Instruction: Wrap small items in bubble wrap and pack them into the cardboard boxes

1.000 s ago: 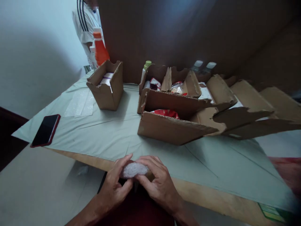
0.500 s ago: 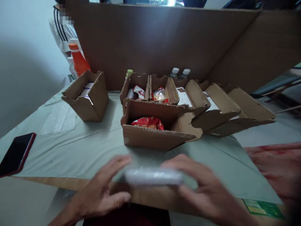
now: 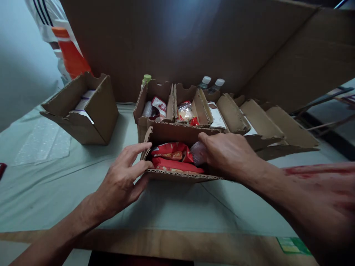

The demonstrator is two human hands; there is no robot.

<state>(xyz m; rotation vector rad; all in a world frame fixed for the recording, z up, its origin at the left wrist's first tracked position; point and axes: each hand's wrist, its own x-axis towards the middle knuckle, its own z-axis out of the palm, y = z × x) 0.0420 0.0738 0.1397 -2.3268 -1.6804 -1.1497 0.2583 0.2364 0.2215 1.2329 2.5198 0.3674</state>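
My right hand (image 3: 227,155) reaches into the near cardboard box (image 3: 177,176) and is closed on a clear plastic-wrapped bundle (image 3: 197,153), pressing it in beside red snack packets (image 3: 172,152). My left hand (image 3: 123,181) rests on the box's left front corner, fingers spread against the cardboard and thumb on the rim. The box sits on a pale green cloth (image 3: 55,184) in the middle of the table.
Behind the near box stand more open cardboard compartments (image 3: 177,107) with packets and bottles (image 3: 212,83). A separate open carton (image 3: 83,109) sits at the left. A tall cardboard wall (image 3: 180,40) closes the back. A person in a striped white top holds an orange bottle (image 3: 70,55) far left.
Both hands moved forward from the table's near edge to the box. The wrapped bundle, held between both hands before, is now in my right hand inside the box; my left hand let go.
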